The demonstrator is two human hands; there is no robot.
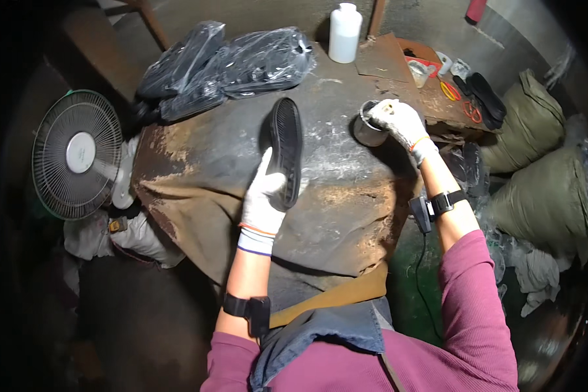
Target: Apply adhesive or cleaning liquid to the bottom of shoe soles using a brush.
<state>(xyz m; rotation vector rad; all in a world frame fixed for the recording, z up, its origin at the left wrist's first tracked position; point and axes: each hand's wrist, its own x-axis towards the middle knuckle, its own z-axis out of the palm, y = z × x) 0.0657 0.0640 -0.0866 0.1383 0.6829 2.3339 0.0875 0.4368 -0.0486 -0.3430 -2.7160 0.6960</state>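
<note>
A black shoe sole (286, 147) stands lengthwise over the middle of the worktable, its heel end low by my wrist. My left hand (266, 193), in a white glove, grips it at the lower end, thumb and fingers on its two sides. Farther right, a small grey cup (368, 132) rests on the table. My right hand (398, 121), gloved too, is at the cup's rim with its fingers closed. Whether those fingers hold a small tool inside the cup or only the rim is hidden.
Plastic-wrapped black bundles (268, 62) lie at the back left, near a white bottle (345, 32). Yellow-handled scissors (449, 91) and black soles (487, 98) sit back right. A fan (78, 153) stands left of the cloth-covered table (196, 153); green sacks (542, 189) stand right.
</note>
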